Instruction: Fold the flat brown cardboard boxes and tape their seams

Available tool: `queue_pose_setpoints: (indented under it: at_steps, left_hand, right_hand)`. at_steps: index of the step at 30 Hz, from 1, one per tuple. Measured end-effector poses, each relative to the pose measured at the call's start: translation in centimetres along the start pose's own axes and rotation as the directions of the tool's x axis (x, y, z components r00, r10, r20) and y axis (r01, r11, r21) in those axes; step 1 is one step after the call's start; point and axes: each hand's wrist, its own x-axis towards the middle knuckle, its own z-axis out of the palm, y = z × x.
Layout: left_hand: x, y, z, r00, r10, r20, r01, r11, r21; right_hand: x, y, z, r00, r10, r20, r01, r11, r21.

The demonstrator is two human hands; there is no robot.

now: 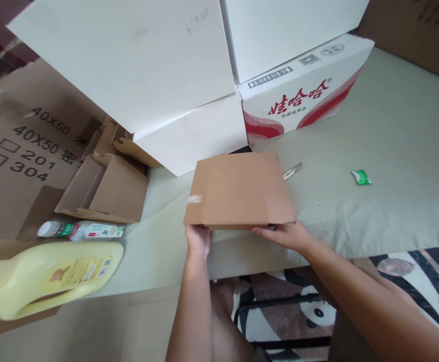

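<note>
Pale yellow plastic comes first from the left: a large jug (53,269) lying on its side, with a white-capped bottle (82,230) just beyond it and an open carton (119,188) beside that. Next, white cartons (182,55) are stacked at the back of the green cloth (325,196). Mid-frame, in front of that stack, is the closed brown box (238,188), held by its near edge. The left hand (198,239) has its grip curled under the near left corner; the right hand (285,235) has its grip around the near right corner, fingers partly extended. Both have hold of the box, though the fingertips beneath are hidden, so I cannot tell how hard they press. With support only at the near corners, the far side would probably sag or tip; spreading the fingers further underneath and keeping both wrists level should steady it. Right of the box, the metal tool (292,171) lies close by, so that edge deserves care; the green packet (361,177) is well clear.
</note>
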Motion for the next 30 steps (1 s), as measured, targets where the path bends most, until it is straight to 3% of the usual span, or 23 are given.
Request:
queue_pose_setpoints:
  at_steps: [3,10,18,25,30]
  left_hand:
    - [0.00,0.08,0.07,0.997,-0.036,-0.065,0.035,0.999,-0.016]
    - [0.04,0.21,-0.02,0.999,-0.030,-0.032,0.030,1.000,-0.004]
    - [-0.31,0.42,0.73,0.992,-0.069,-0.109,0.063,0.997,-0.052]
    - [-0.03,0.17,0.02,0.998,-0.049,-0.042,0.049,0.999,-0.005]
    - [-0.03,0.16,0.11,0.997,-0.043,-0.068,0.042,0.999,-0.017]
  right_hand:
    - [0.02,-0.04,0.03,1.000,-0.017,-0.022,0.017,0.999,0.033]
    - [0.02,0.04,-0.06,1.000,0.023,0.013,-0.023,1.000,-0.002]
    - [-0.02,-0.03,-0.02,1.000,0.003,0.001,-0.003,1.000,-0.011]
    - [-0.03,0.02,0.01,1.000,-0.003,-0.008,0.003,1.000,-0.015]
    - [0.05,0.07,0.04,1.000,-0.010,0.010,0.010,1.000,0.010]
